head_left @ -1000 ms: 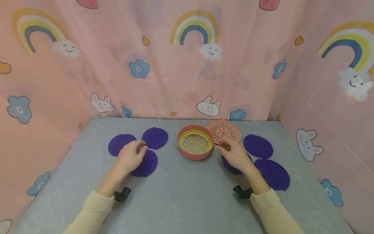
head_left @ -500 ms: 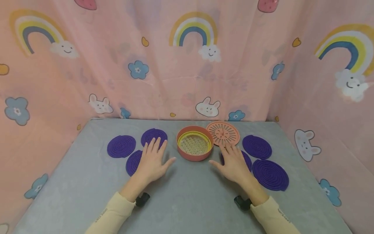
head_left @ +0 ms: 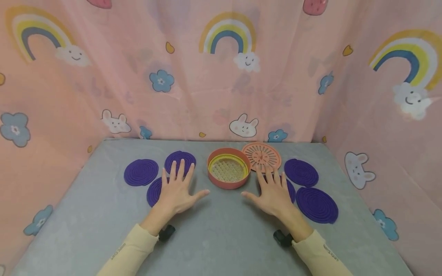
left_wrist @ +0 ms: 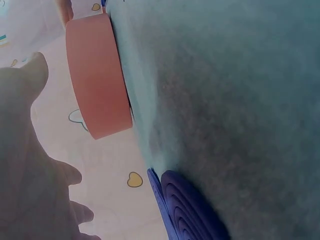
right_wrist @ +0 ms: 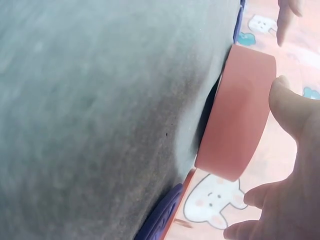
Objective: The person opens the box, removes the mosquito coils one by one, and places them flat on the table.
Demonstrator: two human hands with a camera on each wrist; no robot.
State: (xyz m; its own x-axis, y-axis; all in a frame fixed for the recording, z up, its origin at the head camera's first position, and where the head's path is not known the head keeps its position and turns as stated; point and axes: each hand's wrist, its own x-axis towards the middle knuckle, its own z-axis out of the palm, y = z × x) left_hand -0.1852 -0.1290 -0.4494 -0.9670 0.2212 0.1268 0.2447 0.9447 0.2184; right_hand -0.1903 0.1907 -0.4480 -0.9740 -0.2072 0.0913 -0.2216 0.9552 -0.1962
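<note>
My left hand (head_left: 177,193) is spread flat with straight fingers, holding nothing, above two purple mosquito coils. One of them, a left coil (head_left: 153,193), is partly covered by it; the far-left coil (head_left: 141,172) lies beside them. On the other side, my right hand (head_left: 274,194) is likewise spread and holds nothing, over a partly hidden purple coil (head_left: 291,188). Between the hands stands a round pink mosquito coil box (head_left: 228,183) with a yellow ring and mesh inside. Both wrist views show its plain pink side wall, with fingers apart from the table.
Behind the box to the right lies its slotted pink lid (head_left: 257,151). Two more purple coils, an upper one (head_left: 301,172) and a larger-looking one (head_left: 317,205), lie at the right. A pink patterned curtain (head_left: 193,111) encloses the grey table (head_left: 217,237).
Both hands had curled fingers a second ago; now they are spread. The left hand has moved right, toward the box. Coils, box and lid have stayed in place.
</note>
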